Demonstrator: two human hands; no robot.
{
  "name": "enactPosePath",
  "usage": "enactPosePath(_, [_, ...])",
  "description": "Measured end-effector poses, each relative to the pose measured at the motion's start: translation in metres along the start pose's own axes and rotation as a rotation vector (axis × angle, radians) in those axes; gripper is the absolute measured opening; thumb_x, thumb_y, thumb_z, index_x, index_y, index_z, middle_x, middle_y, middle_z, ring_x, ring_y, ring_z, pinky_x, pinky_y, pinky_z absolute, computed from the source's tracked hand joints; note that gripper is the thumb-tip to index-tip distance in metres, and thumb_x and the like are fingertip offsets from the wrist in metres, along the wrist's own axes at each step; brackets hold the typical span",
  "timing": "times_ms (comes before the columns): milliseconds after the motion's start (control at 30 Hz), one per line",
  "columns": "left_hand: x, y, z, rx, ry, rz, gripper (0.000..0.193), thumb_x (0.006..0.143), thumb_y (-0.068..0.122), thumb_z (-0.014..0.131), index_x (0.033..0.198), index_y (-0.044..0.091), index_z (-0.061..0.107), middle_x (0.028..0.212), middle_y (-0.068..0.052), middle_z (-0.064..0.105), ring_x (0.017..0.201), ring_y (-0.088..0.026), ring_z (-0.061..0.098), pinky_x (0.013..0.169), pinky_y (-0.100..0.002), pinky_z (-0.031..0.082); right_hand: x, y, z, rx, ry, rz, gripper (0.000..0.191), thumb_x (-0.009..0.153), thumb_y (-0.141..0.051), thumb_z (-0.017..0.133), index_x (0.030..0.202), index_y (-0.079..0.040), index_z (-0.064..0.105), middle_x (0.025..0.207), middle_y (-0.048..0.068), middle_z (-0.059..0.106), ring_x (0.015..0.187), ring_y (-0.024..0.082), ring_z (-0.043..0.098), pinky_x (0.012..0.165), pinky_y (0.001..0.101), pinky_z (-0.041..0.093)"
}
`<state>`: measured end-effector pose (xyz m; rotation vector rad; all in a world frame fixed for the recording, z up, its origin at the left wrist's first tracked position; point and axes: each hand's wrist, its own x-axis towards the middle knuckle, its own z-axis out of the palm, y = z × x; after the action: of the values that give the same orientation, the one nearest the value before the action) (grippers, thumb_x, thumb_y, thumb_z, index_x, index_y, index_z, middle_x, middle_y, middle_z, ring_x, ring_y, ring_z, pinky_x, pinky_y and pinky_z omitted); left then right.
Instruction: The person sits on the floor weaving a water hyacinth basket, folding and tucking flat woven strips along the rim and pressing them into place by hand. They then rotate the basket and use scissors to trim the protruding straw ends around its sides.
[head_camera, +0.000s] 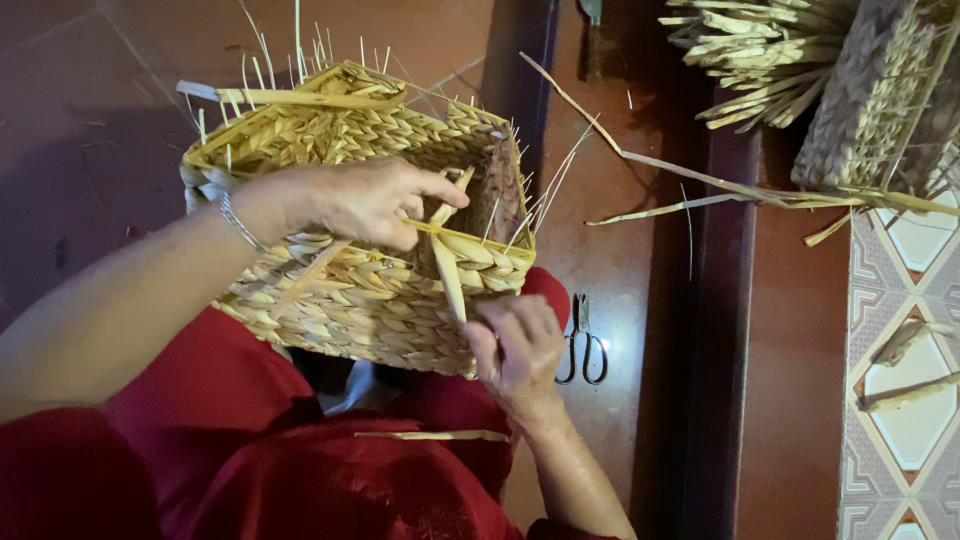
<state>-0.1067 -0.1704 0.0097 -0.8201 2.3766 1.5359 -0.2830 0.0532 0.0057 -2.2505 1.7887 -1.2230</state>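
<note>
We take the basket (370, 290) on our red lap as the landmark. Nearest us, at its lower right corner, our right hand (520, 345) is curled narrow, fingertips pinching the lower end of a pale strand (447, 270) that runs up the basket's side to its rim. A loose strip (430, 435) lies on the red cloth (300, 470) just below the basket.

Over the near rim, our left hand (365, 203) lies across the basket, fingers bent and partly closed, thumb and forefinger pressing the upper end of the same strand against the rim. A bangle (238, 222) sits on that wrist. So the strand spans between both hands, touching each.

The basket is rectangular, woven of thick yellow fibre, tilted toward us; thin stiff stakes stick up from its rim. We cannot tell what, if anything, lies inside, as the hand and wall hide it.

Right of the basket, scissors (582, 345) lie on the red floor, near the right hand but apart from it. Farther off, up and right of the basket, long strands (700, 185) trail from another woven piece (870, 95) with a bundle of cut ends (760, 50).
</note>
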Motion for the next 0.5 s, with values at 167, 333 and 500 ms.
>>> enactPosePath(167, [0.004, 0.015, 0.001, 0.012, 0.302, 0.242, 0.029, 0.089, 0.020, 0.075, 0.118, 0.015, 0.076, 0.113, -0.010, 0.081, 0.097, -0.019, 0.077, 0.089, -0.037, 0.058, 0.010, -0.003, 0.010, -0.150, 0.000, 0.016, 0.050, 0.091, -0.012, 0.078, 0.138, -0.006, 0.061, 0.109, 0.012, 0.059, 0.095, 0.029, 0.059, 0.081, 0.0395, 0.052])
enactPosePath(333, [0.013, 0.031, 0.005, -0.044, 0.367, 0.230, 0.034, 0.083, 0.013, 0.074, 0.116, 0.006, 0.066, 0.100, -0.011, 0.079, 0.086, -0.020, 0.075, 0.076, -0.037, 0.058, 0.017, -0.007, 0.019, -0.252, -0.058, 0.002, 0.061, 0.088, -0.015, 0.081, 0.144, -0.008, 0.058, 0.107, 0.011, 0.057, 0.094, 0.029, 0.059, 0.081, 0.0409, 0.051])
enactPosePath(500, [0.019, 0.032, 0.007, -0.242, 0.335, 0.036, 0.038, 0.077, 0.010, 0.078, 0.112, 0.005, 0.064, 0.089, -0.009, 0.074, 0.074, -0.016, 0.075, 0.064, -0.029, 0.064, 0.021, -0.008, 0.022, -0.280, -0.027, 0.016, 0.049, 0.090, -0.015, 0.079, 0.135, -0.010, 0.062, 0.107, 0.012, 0.056, 0.094, 0.029, 0.060, 0.079, 0.0408, 0.050])
